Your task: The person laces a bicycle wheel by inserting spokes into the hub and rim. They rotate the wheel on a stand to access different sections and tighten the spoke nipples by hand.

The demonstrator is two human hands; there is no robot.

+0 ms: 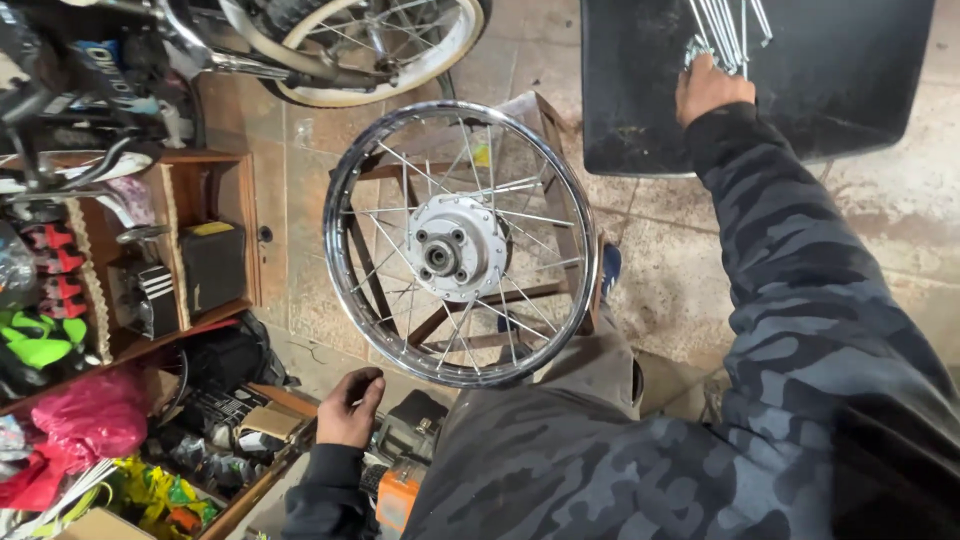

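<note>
Left hand (350, 407) curls loosely, holding nothing, just below one spoked wheel (460, 243); right hand (707, 88) clutches several loose spokes (728, 30), uncountable, over one black tray (640, 90).

R arm stretched fwd, right hand (708, 88) fingers curled; left hand (350, 408) low, half-closed.

A single camera, worn on the person's head, looked almost straight down from above. It faced the tiled floor (660, 300), with a spoked wheel (460, 243) lying flat on a wooden stand (560, 215) near the middle of the view. The person's own camouflage sleeve (800, 330) filled the lower right, very near the lens. Wooden shelves (215, 160) ran along the left edge, and a black tray (840, 90) sat at the top right
</note>
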